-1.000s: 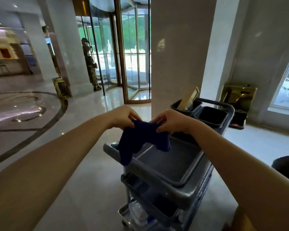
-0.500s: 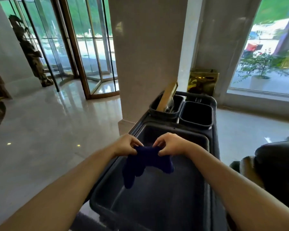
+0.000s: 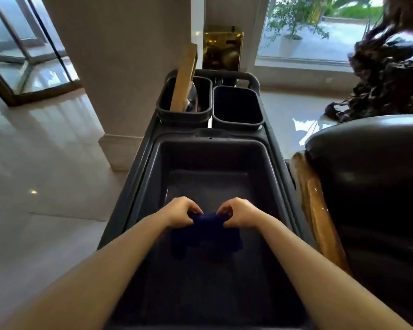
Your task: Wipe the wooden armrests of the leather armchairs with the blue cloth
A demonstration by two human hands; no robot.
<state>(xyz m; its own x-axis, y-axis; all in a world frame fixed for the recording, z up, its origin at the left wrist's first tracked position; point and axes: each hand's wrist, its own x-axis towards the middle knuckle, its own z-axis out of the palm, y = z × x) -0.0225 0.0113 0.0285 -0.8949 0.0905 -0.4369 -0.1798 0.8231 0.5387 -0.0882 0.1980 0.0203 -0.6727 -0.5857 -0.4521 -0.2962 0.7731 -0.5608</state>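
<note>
While it hangs over the cart tub (image 3: 267, 177), the blue cloth (image 3: 206, 234) is pinched between left hand (image 3: 180, 211) and right hand (image 3: 240, 214).

Both forearms were bare to the frame's edge, with no sleeves. The left hand (image 3: 180, 211) and right hand (image 3: 240, 214) wore no gloves, rings or watch.

Bright daylight was let in through the window (image 3: 305, 27) at top right & the glass door (image 3: 22, 44) at top left. Shiny glare was seen on the floor (image 3: 45, 139). The cart tub (image 3: 208, 158) was left dark, w/ the blue cloth (image 3: 206, 234) hard to make out. Edges were bent and stretched by the wide lens. Slight blur was noted overall.
</note>
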